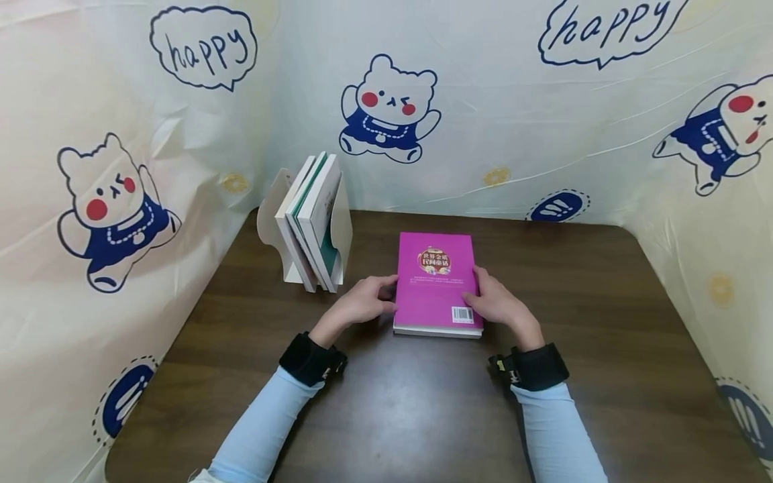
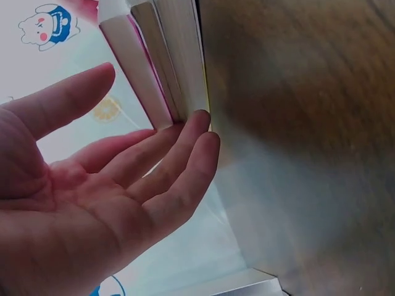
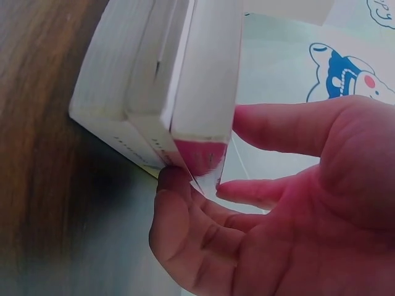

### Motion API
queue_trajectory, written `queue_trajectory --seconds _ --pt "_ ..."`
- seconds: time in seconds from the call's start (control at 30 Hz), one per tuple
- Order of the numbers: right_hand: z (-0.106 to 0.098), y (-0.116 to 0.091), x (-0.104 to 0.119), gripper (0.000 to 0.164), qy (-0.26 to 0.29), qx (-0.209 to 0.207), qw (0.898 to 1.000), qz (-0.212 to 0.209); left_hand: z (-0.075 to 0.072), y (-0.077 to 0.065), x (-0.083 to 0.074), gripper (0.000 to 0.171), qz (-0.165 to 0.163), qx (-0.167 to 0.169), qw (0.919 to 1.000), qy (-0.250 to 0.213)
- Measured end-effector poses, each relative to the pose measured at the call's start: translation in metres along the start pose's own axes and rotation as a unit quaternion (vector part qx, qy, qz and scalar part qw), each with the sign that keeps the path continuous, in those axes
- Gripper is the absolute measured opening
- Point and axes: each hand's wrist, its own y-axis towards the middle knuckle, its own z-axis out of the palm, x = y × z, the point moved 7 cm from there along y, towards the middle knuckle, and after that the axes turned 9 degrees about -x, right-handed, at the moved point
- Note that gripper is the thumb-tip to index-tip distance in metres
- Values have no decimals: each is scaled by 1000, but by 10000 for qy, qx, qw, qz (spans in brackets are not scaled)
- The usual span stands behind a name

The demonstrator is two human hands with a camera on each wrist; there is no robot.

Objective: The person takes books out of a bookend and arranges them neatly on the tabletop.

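Left hand [image 1: 360,302] loosely spread against thick, rectangular stacked books [image 1: 433,292], right hand [image 1: 500,303] gripping their side, wood-grained table [image 1: 604,288]

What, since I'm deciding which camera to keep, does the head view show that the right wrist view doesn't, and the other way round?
Only the head view: the left hand, both blue sleeves and the barcode on the pink book.

Only the right wrist view: a close side-on look at separate books layered in the pile.

Both: the right hand, the table and the bear-printed sheet.
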Motion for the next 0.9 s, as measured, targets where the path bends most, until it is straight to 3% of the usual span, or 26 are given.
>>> queue_trajectory --seconds 0.23,0.4,0.53,0.73,0.9 --pt "1 2 0 78 0 -19 10000 5 0 -8 1 56 213 -83 9994 254" --pt "0 0 -2 78 66 -44 10000 28 2 -17 1 56 418 10 9990 173" --pt "1 -2 -1 79 118 -2 9999 40 -1 -30 5 52 402 4 9992 87" --pt "-2 -3 0 79 185 -37 9998 37 -9 -39 9 35 315 -555 9979 85" --pt "-2 -5 3 80 167 -7 9999 -4 -19 -46 13 25 128 -1138 9930 -298"
